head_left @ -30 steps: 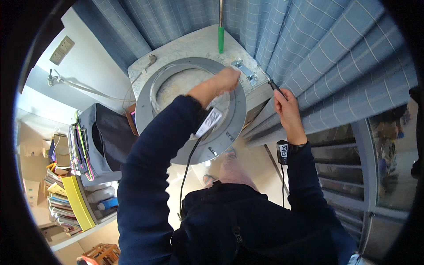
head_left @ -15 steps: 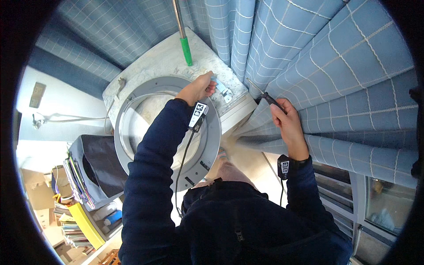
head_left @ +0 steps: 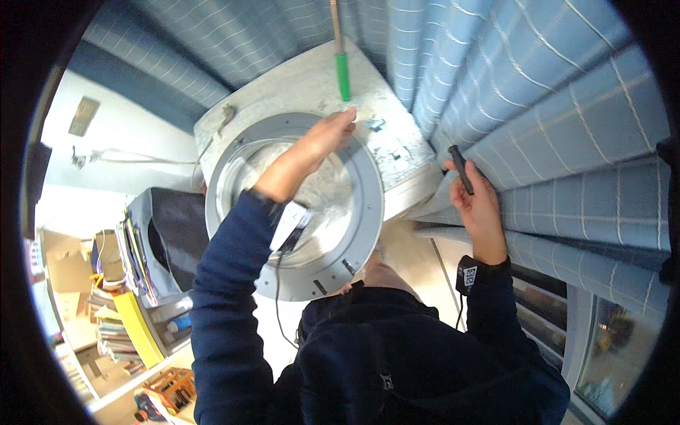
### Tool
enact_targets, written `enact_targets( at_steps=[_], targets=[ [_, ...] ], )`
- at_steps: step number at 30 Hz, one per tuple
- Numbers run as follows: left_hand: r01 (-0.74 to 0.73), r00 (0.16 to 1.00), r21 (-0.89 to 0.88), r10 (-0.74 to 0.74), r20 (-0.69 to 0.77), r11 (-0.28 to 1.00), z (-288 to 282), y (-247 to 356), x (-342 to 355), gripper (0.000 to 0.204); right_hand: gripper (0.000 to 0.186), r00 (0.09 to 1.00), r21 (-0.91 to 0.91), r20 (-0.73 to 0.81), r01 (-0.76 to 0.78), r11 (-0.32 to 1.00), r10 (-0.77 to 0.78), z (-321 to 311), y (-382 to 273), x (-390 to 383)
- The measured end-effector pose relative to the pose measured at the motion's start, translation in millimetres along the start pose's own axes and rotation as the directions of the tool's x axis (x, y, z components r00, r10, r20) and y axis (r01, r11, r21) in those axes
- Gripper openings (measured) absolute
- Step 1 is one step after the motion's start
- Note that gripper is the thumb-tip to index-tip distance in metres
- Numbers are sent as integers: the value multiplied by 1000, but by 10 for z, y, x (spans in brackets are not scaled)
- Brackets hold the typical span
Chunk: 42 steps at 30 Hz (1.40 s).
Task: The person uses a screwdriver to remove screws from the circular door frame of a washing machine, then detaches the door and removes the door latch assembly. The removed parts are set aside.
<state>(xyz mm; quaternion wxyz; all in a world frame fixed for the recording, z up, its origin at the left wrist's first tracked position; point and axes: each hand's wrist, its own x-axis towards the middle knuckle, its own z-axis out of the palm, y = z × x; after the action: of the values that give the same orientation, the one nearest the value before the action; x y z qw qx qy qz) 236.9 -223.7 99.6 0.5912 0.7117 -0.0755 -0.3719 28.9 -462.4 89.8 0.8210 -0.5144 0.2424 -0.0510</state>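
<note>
My right hand point(head_left: 478, 202) is closed around a screwdriver's black handle point(head_left: 461, 170), in front of the blue curtain. Its shaft is blurred against the cloth. My left hand point(head_left: 322, 145) reaches over a round grey ring-shaped frame point(head_left: 322, 275), which looks like a washing machine door. Motion smears its fingers, and I cannot make out anything in them. The ring lies flat on a pale marble-patterned top point(head_left: 283, 81). Just beyond my left fingertips on that top is a small light-blue piece point(head_left: 375, 125), too blurred to name. A pole's green handle point(head_left: 343, 76) stands behind my left hand.
Blue checked curtains point(head_left: 545, 134) hang behind and to the right. On the left are a wall outlet point(head_left: 84, 116), a grey bag with a black flap point(head_left: 170, 234), a yellow panel point(head_left: 134, 329) and stacked books point(head_left: 113, 336). A cable point(head_left: 280, 312) hangs from my left wrist device.
My left hand has drawn back from the light-blue piece, its fingers straightening. My right hand keeps the screwdriver, its handle now more upright. The view has shifted, so the scene sits farther right.
</note>
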Motion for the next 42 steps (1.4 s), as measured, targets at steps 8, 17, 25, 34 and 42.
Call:
enact_targets(
  at_steps=[8, 17, 25, 34, 42],
  targets=[
    [-89, 745, 116, 143, -651, 989, -2073, -275, -1955, 38, 37, 978, 144, -36, 209, 967, -205, 1004, -288, 263],
    [-209, 733, 164, 265, -627, 964, -2943, -1186, -1835, 30, 27, 581, -581, 813, 814, 1, -42, 3536, -93, 1168],
    [-333, 693, 550, 595, -408, 766, -3060, -1407, -764, 33, 26, 640, -537, 748, 741, -404, 179, 4500, 787, 1524],
    [-549, 656, 610, 747, -109, 571, -3137, -1309, -246, 16, 22, 762, -680, 605, 645, -349, 230, 4585, 852, 1629],
    [-564, 616, 650, 784, -81, 510, -3137, -1358, -125, 12, 28, 744, -641, 605, 667, -379, 284, 4580, 875, 1691]
  ],
)
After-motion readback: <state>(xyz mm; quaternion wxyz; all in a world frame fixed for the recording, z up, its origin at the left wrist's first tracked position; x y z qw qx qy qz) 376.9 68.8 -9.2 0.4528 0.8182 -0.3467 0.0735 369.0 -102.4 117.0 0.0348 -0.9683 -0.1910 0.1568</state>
